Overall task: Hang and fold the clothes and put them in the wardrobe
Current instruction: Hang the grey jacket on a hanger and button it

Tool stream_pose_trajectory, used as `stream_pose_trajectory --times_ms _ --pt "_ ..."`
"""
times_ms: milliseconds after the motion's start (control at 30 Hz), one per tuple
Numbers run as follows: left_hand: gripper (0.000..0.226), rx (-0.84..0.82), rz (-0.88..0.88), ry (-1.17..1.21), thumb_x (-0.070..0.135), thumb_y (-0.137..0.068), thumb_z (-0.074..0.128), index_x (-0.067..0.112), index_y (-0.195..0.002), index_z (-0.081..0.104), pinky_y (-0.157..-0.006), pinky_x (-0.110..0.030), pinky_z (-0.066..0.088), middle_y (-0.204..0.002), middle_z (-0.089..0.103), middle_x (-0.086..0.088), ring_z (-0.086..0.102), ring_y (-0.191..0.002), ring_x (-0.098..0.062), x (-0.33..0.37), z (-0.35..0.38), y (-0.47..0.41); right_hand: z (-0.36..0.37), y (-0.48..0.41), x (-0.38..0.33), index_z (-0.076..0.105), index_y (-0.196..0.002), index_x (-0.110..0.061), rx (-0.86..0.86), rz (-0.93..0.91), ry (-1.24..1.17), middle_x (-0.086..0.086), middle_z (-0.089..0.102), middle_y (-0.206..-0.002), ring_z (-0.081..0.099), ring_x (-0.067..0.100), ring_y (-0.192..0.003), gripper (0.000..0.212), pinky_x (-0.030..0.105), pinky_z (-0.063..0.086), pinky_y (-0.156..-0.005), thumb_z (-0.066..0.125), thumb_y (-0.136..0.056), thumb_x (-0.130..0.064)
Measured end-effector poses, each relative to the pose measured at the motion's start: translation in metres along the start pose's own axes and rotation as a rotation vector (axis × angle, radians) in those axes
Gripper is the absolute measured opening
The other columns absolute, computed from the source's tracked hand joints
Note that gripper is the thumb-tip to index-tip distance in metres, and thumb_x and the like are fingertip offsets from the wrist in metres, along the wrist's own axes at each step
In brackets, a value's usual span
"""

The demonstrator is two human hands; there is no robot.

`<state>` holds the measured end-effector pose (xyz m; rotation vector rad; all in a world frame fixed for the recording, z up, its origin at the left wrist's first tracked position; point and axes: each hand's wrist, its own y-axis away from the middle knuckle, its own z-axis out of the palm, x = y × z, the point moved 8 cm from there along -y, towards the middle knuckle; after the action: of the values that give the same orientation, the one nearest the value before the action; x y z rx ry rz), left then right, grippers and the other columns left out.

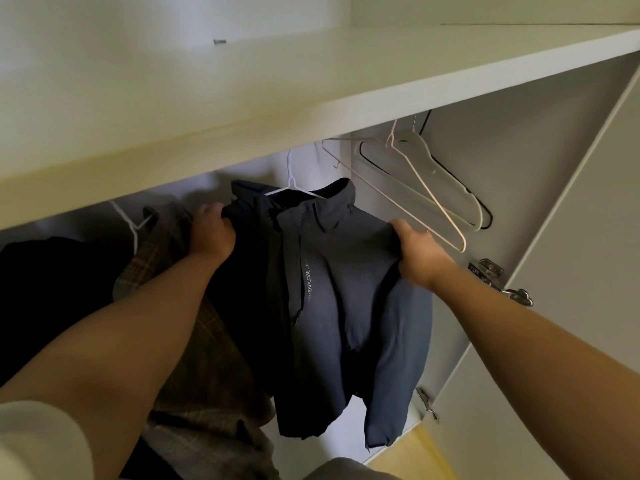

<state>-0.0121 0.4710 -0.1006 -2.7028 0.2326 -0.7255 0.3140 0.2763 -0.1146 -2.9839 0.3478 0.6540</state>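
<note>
A dark blue-grey jacket (pixel 349 306) hangs on a white wire hanger (pixel 294 183) inside the wardrobe, under the shelf. My left hand (pixel 211 233) grips the jacket's left shoulder. My right hand (pixel 420 258) grips its right shoulder. To its left hang a brown plaid garment (pixel 204 341) on another white hanger (pixel 133 225) and a black garment (pixel 52 289). The rail itself is hidden behind the shelf.
A wide white shelf (pixel 311 91) spans the view above the clothes. Several empty hangers (pixel 433 188) hang to the right of the jacket. The open wardrobe door (pixel 571 237) with metal hinges (pixel 488 270) stands at the right. Yellow flooring (pixel 415 452) shows below.
</note>
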Motion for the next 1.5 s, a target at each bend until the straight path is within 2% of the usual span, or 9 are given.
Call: stream_pose_trajectory --times_ms 133,233,433,567,733,1067,1233,1400,1500 --pt "0.028 -0.115 -0.056 -0.035 0.003 -0.093 0.049 -0.003 -0.12 0.053 -0.094 -0.048 0.043 -0.129 0.045 -0.027 0.049 -0.114 -0.046 0.014 -0.004 0.001 0.003 0.001 -0.002 0.03 -0.145 -0.017 -0.087 -0.028 -0.022 0.019 0.057 -0.111 0.056 0.033 -0.092 0.068 0.039 0.045 -0.074 0.054 -0.085 0.006" --pt "0.035 0.086 0.011 0.057 0.007 -0.085 0.059 0.005 -0.119 0.051 -0.083 -0.047 0.049 -0.128 0.045 -0.02 0.055 -0.102 -0.043 0.05 -0.023 0.028 0.002 0.001 -0.002 0.043 -0.137 -0.014 -0.052 -0.057 -0.059 0.016 0.06 -0.112 0.054 0.027 -0.09 0.052 0.035 0.044 -0.073 0.059 -0.088 -0.001" --pt "0.035 0.369 0.668 0.035 0.01 -0.065 0.061 0.009 -0.1 0.062 -0.091 -0.04 0.036 -0.113 0.06 -0.011 0.052 -0.105 -0.03 0.172 -0.043 0.1 0.008 0.014 -0.019 0.059 -0.117 -0.012 0.049 -0.161 -0.102 0.014 0.066 -0.099 0.061 0.033 -0.088 0.026 0.034 0.046 -0.072 0.051 -0.102 -0.031" --pt "0.052 -0.125 1.031 -0.352 0.008 -0.067 0.058 0.022 -0.117 0.064 -0.107 -0.036 0.031 -0.12 0.061 0.004 0.048 -0.12 -0.02 0.225 -0.002 0.115 0.026 0.028 -0.046 0.058 -0.107 -0.01 -0.014 -0.263 -0.097 0.015 0.065 -0.094 0.061 0.035 -0.084 0.017 0.037 0.047 -0.072 0.05 -0.102 -0.024" --pt "0.035 -0.406 0.961 -1.006 0.018 -0.091 0.055 0.034 -0.119 0.068 -0.101 -0.036 0.039 -0.11 0.066 0.002 0.055 -0.111 -0.021 0.212 0.024 0.114 0.043 0.042 -0.07 0.057 -0.106 -0.007 -0.02 -0.255 -0.156 0.007 0.057 -0.088 0.051 0.021 -0.069 0.016 0.029 0.038 -0.062 0.047 -0.102 -0.019" --pt "0.028 -0.551 0.668 -1.089 0.021 -0.103 0.05 0.026 -0.127 0.065 -0.085 -0.035 0.052 -0.12 0.065 -0.001 0.062 -0.104 -0.024 0.16 -0.013 0.114 0.076 0.046 -0.119 0.06 -0.097 -0.003 -0.019 -0.375 -0.304 0.01 0.065 -0.088 0.061 0.019 -0.074 0.015 0.04 0.057 -0.08 0.049 -0.102 -0.013" --pt "0.043 -0.712 0.526 -1.078 0.004 -0.092 0.052 0.023 -0.13 0.063 -0.084 -0.036 0.049 -0.114 0.062 -0.001 0.06 -0.103 -0.023 0.158 -0.009 0.117 0.077 0.043 -0.112 0.066 -0.103 -0.02 -0.128 -0.37 -0.318 -0.003 0.071 -0.093 0.063 0.011 -0.075 0.039 0.033 0.057 -0.082 0.045 -0.1 -0.052" --pt "0.045 -0.797 0.523 -0.906 0.001 -0.091 0.044 0.018 -0.13 0.059 -0.108 -0.043 0.037 -0.134 0.051 0.0 0.048 -0.123 -0.023 0.205 0.018 0.106 -0.019 0.038 -0.026 0.064 -0.124 -0.017 0.647 -0.085 -0.224 0.007 0.062 -0.124 0.055 0.028 -0.115 0.033 0.043 0.045 -0.095 0.056 -0.097 -0.036" --pt "0.051 -0.703 0.443 -0.469 -0.001 -0.091 0.041 0.012 -0.138 0.055 -0.107 -0.037 0.042 -0.142 0.051 -0.007 0.048 -0.129 -0.026 0.246 0.031 0.089 -0.049 0.028 0.032 0.051 -0.135 -0.011 0.699 0.219 -0.09 0.016 0.05 -0.131 0.043 0.039 -0.122 0.045 0.047 0.034 -0.096 0.058 -0.093 -0.027"
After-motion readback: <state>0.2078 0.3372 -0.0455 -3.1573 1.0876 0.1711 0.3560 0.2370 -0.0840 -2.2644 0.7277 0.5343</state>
